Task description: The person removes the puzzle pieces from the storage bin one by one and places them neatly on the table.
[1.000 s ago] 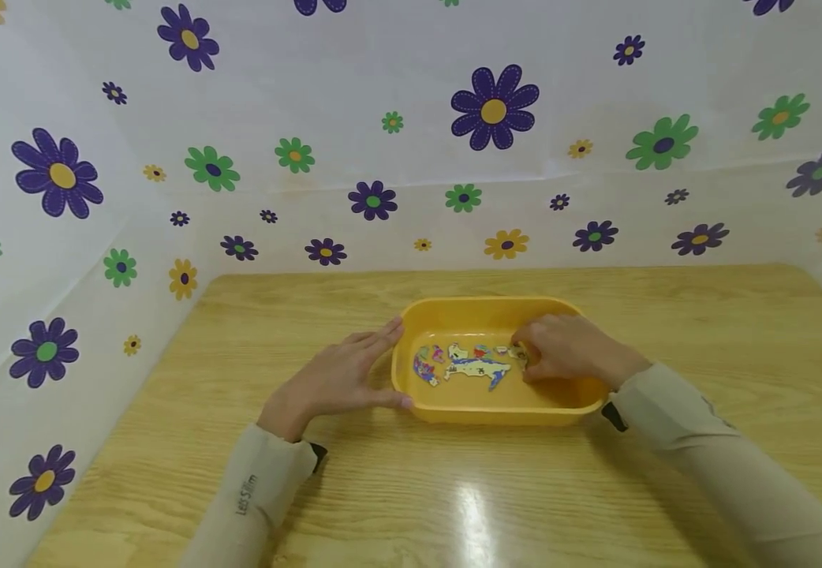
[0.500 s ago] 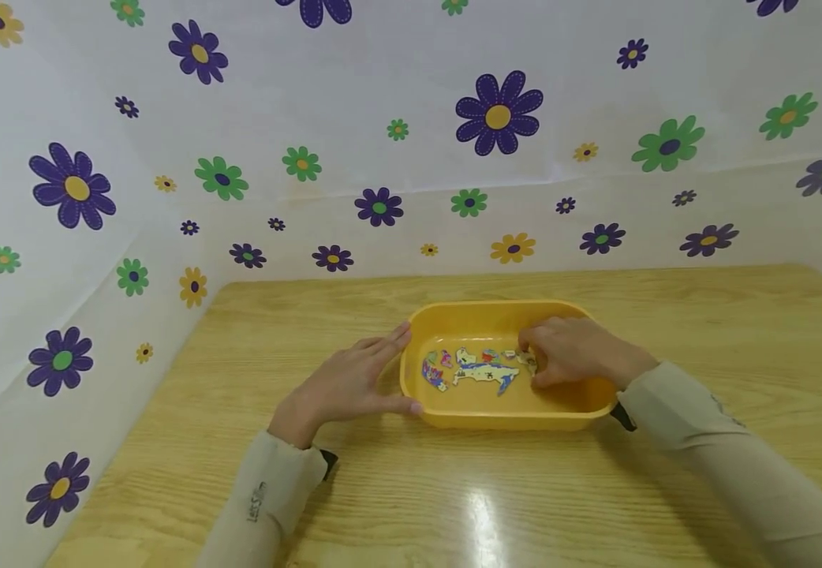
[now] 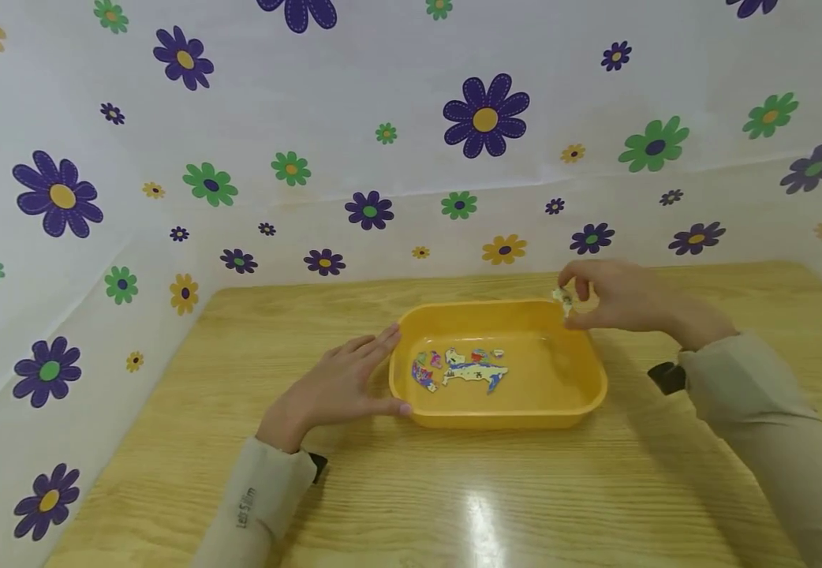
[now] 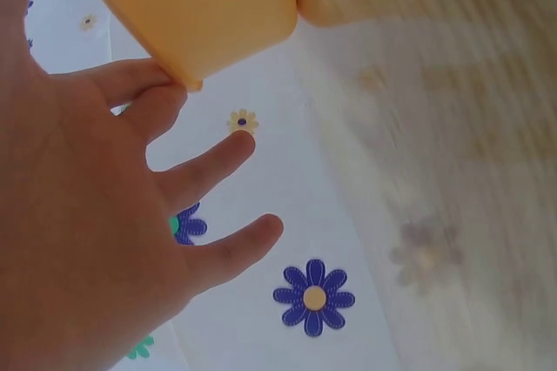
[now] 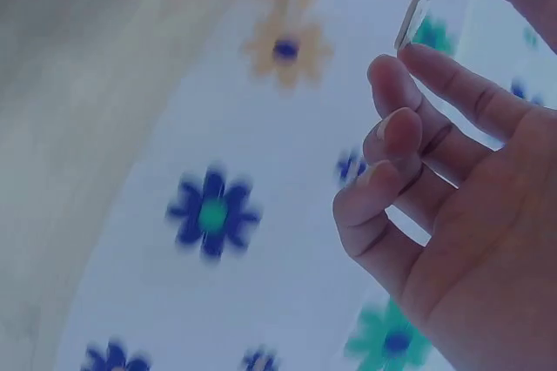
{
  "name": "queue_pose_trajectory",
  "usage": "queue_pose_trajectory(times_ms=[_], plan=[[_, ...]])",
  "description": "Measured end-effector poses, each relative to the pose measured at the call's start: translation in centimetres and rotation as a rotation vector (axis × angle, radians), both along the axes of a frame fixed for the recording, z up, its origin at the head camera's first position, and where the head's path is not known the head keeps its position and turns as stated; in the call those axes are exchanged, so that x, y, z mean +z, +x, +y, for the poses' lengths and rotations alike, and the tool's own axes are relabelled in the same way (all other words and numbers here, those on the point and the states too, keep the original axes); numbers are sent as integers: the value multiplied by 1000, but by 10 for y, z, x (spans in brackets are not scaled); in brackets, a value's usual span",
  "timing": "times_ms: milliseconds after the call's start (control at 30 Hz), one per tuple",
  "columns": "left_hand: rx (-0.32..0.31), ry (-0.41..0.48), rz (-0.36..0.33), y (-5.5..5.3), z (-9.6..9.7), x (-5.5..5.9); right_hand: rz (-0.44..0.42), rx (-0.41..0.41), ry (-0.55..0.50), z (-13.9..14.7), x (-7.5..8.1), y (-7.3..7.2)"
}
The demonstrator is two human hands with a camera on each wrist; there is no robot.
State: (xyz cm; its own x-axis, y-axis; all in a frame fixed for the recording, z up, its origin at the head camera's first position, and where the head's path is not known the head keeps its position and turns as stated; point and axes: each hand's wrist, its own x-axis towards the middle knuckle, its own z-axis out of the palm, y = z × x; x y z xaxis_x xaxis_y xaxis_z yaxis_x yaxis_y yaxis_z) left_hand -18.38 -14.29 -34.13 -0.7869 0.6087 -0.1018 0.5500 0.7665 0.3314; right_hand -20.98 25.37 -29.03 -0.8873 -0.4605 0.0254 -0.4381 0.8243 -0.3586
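Observation:
My right hand (image 3: 624,298) pinches a small flat pale piece with an irregular outline (image 3: 562,298) between thumb and fingertips, over the far right rim of the yellow basin (image 3: 503,420). In the right wrist view this piece (image 5: 418,7) shows edge-on as a thin sheet, the other fingers loosely bent below it. My left hand (image 3: 333,385) spreads along the basin's left end, fingertips and thumb at the rim. Inside the basin lie a large pale piece with blue edges (image 3: 476,371), a pink and blue piece (image 3: 422,374) and several smaller coloured ones (image 3: 454,356).
The basin stands on a wooden table (image 3: 354,489). White flower-printed sheeting (image 3: 397,79) rises behind the table and along its left side, with more at the far right. Both forearms reach in from the near edge in pale sleeves (image 3: 745,386).
My right hand has lifted out of the basin with the small piece and moved up and to the right. My left hand stays at the basin's left rim.

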Motion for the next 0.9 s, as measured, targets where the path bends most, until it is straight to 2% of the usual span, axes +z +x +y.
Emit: queue_pose_trajectory(times_ms=[167,333,500,600,767,900], plan=[[7,13,-1,-3,-6,2,21,-59,46,40,1,-8],[7,32,-22,-7,-12,5,-73,-73,81,59,-16,-16],[12,49,-47,-9,-15,6,-166,-79,91,66,-38,-23],[9,51,-54,-9,-16,5,-208,-78,84,66,-45,-24],[-1,59,-57,-10,-17,2,-233,-77,86,67,-48,-26],[-9,77,-66,-10,-16,2,-239,-78,61,65,-44,-27]])
